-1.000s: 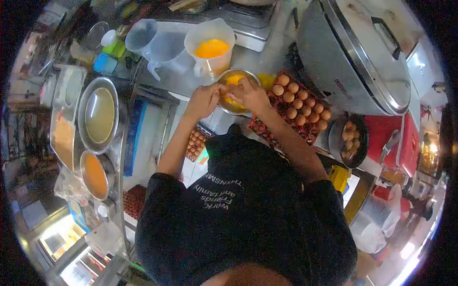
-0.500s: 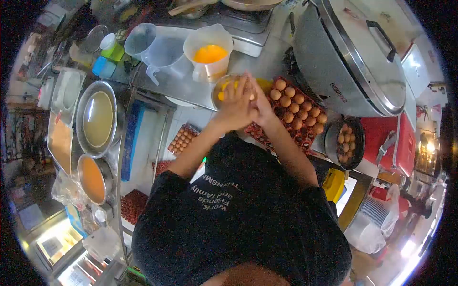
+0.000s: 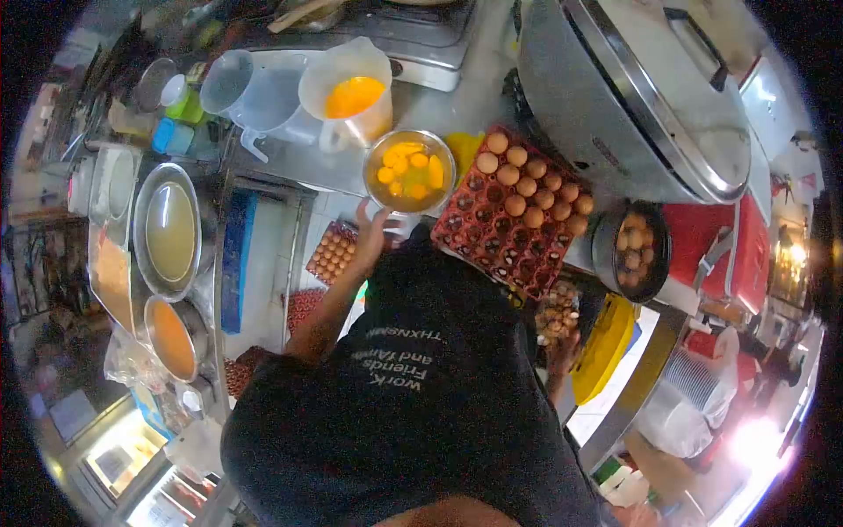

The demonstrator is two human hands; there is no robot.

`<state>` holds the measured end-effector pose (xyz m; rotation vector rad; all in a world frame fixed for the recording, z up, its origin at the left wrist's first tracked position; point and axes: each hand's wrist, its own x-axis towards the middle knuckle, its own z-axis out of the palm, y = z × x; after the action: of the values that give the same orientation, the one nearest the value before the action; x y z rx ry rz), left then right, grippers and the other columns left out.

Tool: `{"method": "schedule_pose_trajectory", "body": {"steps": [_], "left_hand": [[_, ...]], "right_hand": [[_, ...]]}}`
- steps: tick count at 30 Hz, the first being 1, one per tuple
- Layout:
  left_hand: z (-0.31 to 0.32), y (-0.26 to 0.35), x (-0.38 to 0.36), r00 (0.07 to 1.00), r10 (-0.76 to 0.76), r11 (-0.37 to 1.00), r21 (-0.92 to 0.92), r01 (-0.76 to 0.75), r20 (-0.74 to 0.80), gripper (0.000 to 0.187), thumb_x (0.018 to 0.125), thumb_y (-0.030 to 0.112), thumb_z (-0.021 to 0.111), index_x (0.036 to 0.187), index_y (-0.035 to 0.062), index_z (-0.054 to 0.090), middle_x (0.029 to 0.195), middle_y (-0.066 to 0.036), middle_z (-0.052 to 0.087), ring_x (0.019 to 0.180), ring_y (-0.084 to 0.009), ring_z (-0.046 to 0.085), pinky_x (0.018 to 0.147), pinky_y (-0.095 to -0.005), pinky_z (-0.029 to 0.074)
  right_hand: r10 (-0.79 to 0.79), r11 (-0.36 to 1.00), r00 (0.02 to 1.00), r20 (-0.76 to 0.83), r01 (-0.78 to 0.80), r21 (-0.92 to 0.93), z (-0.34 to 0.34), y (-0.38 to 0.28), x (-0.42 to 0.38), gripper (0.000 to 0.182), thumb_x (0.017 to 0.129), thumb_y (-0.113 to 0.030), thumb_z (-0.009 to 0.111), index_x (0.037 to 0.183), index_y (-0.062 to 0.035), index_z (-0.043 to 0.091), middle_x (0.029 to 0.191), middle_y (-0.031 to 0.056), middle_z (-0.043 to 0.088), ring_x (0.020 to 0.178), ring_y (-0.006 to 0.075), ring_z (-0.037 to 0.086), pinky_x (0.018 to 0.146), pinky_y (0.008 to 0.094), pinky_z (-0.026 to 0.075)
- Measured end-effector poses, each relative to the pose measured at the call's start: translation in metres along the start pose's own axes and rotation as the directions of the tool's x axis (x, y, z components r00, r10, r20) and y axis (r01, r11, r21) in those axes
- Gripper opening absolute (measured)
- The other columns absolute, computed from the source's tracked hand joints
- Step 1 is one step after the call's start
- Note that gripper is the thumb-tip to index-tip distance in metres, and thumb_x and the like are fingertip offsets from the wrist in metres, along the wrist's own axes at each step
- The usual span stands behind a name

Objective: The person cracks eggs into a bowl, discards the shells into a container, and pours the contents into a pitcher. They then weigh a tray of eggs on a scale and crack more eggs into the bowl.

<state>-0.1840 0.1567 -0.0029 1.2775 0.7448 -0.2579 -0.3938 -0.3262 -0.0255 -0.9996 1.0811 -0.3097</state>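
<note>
A steel bowl point(image 3: 409, 205) of cracked eggs with several yolks point(image 3: 401, 165) rests on the counter. Just below its near rim is my left hand point(image 3: 376, 233), fingers spread and holding nothing. My right hand point(image 3: 562, 353) is low at the right, beside a heap of eggshells point(image 3: 558, 314); its fingers are blurred and partly hidden, so I cannot tell what they hold. Between the hands lies a red egg tray point(image 3: 492, 230), with brown eggs point(image 3: 527, 186) filling its far and right cells. Behind the bowl, a clear measuring jug point(image 3: 373, 119) contains orange beaten egg.
A big grey lidded cooker point(image 3: 606, 114) stands at the back right, near a black pan point(image 3: 665, 263) of eggs. A yellow bin point(image 3: 606, 347) is at the right. To the left are a steel basin point(image 3: 139, 230) of pale liquid and a pot point(image 3: 200, 329) of orange liquid.
My hands, together over the bowl before, have parted. The left has drawn back below the bowl's rim; the right has swung down to the eggshells. The bowl's yolks are now uncovered.
</note>
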Motion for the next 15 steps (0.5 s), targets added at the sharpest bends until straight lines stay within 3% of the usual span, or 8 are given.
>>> {"method": "schedule_pose_trajectory", "body": {"steps": [1,3,5,6,9,10,14,15], "left_hand": [[0.002,0.0,0.01,0.992,-0.099,0.99,-0.096,0.106,0.076,0.055,0.093,0.027,0.049,0.136,0.0001,0.028,0.117,-0.028,0.054,0.077,-0.0364,0.065,0.063,-0.0426,0.057],[0.011,-0.023,0.033,0.987,0.005,0.98,-0.199,0.028,0.161,0.052,0.096,0.028,0.043,0.136,0.0,0.027,0.11,-0.027,0.058,0.067,-0.0376,0.067,0.056,-0.0446,0.059],[0.017,-0.016,0.032,0.986,0.08,0.981,-0.186,-0.053,0.143,0.049,0.098,0.028,0.04,0.136,-0.0003,0.027,0.11,-0.027,0.059,0.073,-0.0381,0.068,0.06,-0.0441,0.06],[0.02,-0.01,0.034,0.983,0.126,0.977,-0.185,-0.101,0.132,0.048,0.1,0.028,0.038,0.136,-0.0005,0.027,0.109,-0.027,0.059,0.076,-0.0384,0.068,0.062,-0.0439,0.061],[0.019,-0.005,0.036,0.997,0.009,0.996,-0.089,-0.002,0.07,0.051,0.101,0.035,0.037,0.135,-0.0024,0.028,0.112,-0.026,0.059,0.08,-0.0371,0.069,0.063,-0.0422,0.063],[0.018,-0.005,0.033,0.985,0.075,0.987,-0.155,-0.051,0.156,0.045,0.101,0.026,0.033,0.136,-0.0008,0.025,0.107,-0.025,0.059,0.074,-0.0339,0.069,0.057,-0.0379,0.063],[0.034,0.031,0.007,0.995,0.064,0.994,-0.092,-0.057,0.079,0.047,0.101,0.031,0.034,0.135,-0.0013,0.029,0.102,-0.024,0.062,0.071,-0.0301,0.07,0.057,-0.0367,0.062],[0.035,0.047,-0.001,0.988,0.05,0.996,-0.074,-0.04,0.144,0.048,0.101,0.032,0.035,0.135,-0.0014,0.03,0.105,-0.024,0.06,0.072,-0.0301,0.07,0.058,-0.0367,0.062]], "right_hand": [[-0.023,0.993,0.992,-0.123,0.008,-0.122,-0.028,0.007,-0.005,0.048,0.092,-0.04,0.059,0.118,0.0,0.053,0.103,0.0186,0.061,0.09,0.0285,0.06,0.077,0.0406,0.051],[-0.095,0.954,0.97,-0.225,0.024,-0.3,-0.075,0.02,-0.018,0.048,0.092,-0.04,0.059,0.118,0.0001,0.053,0.104,0.0187,0.06,0.091,0.0288,0.06,0.078,0.0406,0.051],[-0.153,0.915,0.954,-0.26,0.037,-0.403,-0.103,0.042,-0.027,0.048,0.092,-0.04,0.06,0.118,0.0002,0.053,0.104,0.0188,0.06,0.092,0.029,0.06,0.078,0.0407,0.051],[-0.181,0.896,0.948,-0.263,0.048,-0.441,-0.11,0.053,-0.03,0.048,0.092,-0.04,0.06,0.118,0.0003,0.053,0.104,0.0188,0.06,0.092,0.0291,0.059,0.079,0.0407,0.051],[-0.213,0.861,0.952,-0.221,0.076,-0.502,-0.106,0.077,-0.032,0.048,0.091,-0.039,0.061,0.118,0.0004,0.053,0.105,0.0189,0.06,0.093,0.0294,0.059,0.08,0.0407,0.05],[-0.218,0.849,0.955,-0.203,0.083,-0.522,-0.103,0.082,-0.03,0.048,0.091,-0.039,0.061,0.118,0.0004,0.053,0.105,0.019,0.06,0.093,0.0295,0.059,0.08,0.0407,0.05],[-0.23,0.811,0.965,-0.122,0.121,-0.572,-0.084,0.09,-0.023,0.049,0.091,-0.039,0.062,0.118,0.0006,0.053,0.106,0.0191,0.06,0.095,0.0299,0.058,0.081,0.0408,0.05],[-0.234,0.801,0.967,-0.101,0.133,-0.583,-0.078,0.091,-0.018,0.049,0.09,-0.039,0.062,0.118,0.0007,0.053,0.107,0.0192,0.059,0.095,0.03,0.058,0.081,0.0408,0.05]]}}
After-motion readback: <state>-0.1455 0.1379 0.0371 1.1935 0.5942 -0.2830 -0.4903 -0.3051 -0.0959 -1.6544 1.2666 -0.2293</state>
